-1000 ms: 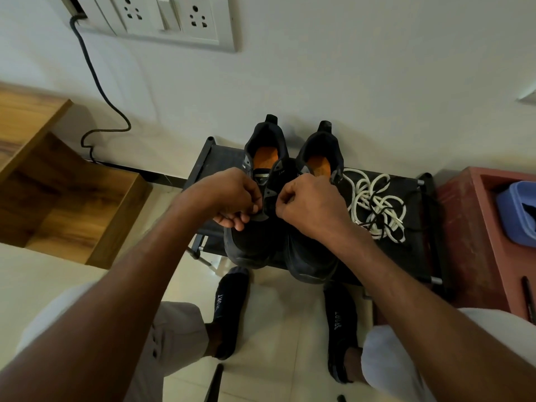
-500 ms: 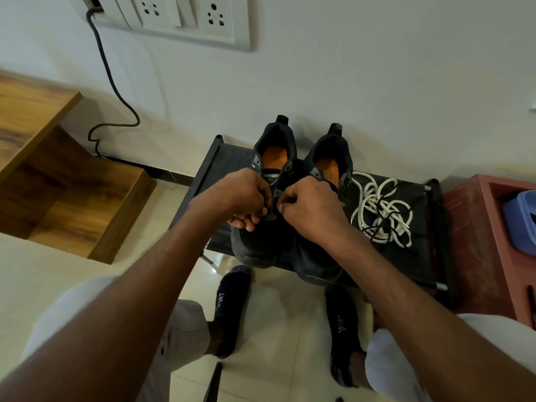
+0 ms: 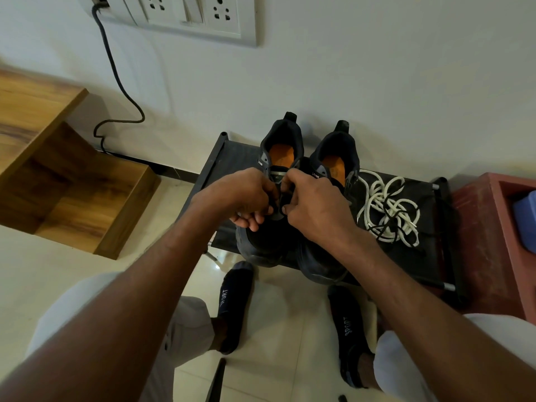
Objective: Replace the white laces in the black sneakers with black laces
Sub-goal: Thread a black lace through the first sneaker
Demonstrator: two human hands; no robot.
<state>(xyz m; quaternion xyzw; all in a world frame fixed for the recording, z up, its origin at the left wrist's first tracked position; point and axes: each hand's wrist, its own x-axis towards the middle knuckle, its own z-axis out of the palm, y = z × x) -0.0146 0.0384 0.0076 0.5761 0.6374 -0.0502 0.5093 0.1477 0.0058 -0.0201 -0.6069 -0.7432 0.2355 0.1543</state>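
Two black sneakers with orange insoles stand side by side on a low black rack [image 3: 412, 265], toes toward me: the left sneaker [image 3: 261, 242] and the right sneaker [image 3: 322, 268]. Both hands work over the left sneaker's lacing. My left hand [image 3: 246, 198] has its fingers curled and pinches a black lace [image 3: 285, 195] at the eyelets. My right hand [image 3: 316, 204] pinches the same lace from the other side. A tangled heap of white laces [image 3: 385, 207] with a thin black lace through it lies on the rack to the right.
A wooden step unit [image 3: 72, 198] stands at the left. A black cable [image 3: 116, 91] runs down the wall from a switch panel [image 3: 197, 15]. A red box [image 3: 493, 236] with a blue container [image 3: 526, 219] sits at the right. My feet in black socks [image 3: 232, 303] rest on the tiled floor.
The view has shifted slightly down and left. Both hands stay on the left sneaker's lacing, their fingers drawing closer together on the black lace.
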